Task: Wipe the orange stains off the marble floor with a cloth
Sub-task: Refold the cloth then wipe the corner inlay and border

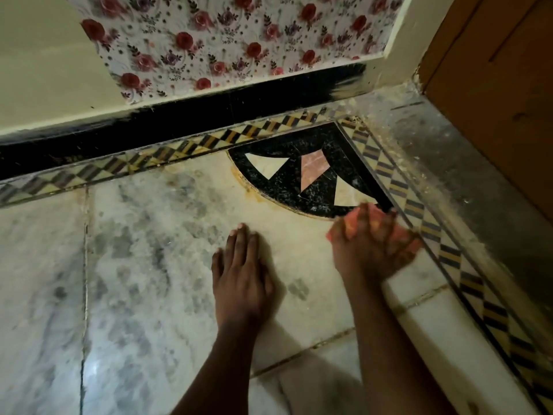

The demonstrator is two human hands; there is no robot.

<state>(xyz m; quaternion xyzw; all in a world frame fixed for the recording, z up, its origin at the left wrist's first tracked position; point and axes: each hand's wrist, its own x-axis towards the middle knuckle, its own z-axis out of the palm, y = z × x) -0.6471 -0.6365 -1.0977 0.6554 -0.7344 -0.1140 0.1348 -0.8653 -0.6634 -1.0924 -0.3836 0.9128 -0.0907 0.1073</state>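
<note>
On the marble floor (155,265), beside the black corner inlay (314,187) ringed with orange stains (250,191), we brace our left hand (242,274) flat, its grip wide, while our blurred right hand (371,244) presses the orange cloth (353,224), grip wrapped over it.

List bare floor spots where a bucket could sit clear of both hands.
Free: grey-veined marble floor left of the flat left hand, up to the checkered border strip; also the near-left floor. Crowded: the corner by the black fan-shaped inlay, where the right hand presses the orange cloth.
</note>
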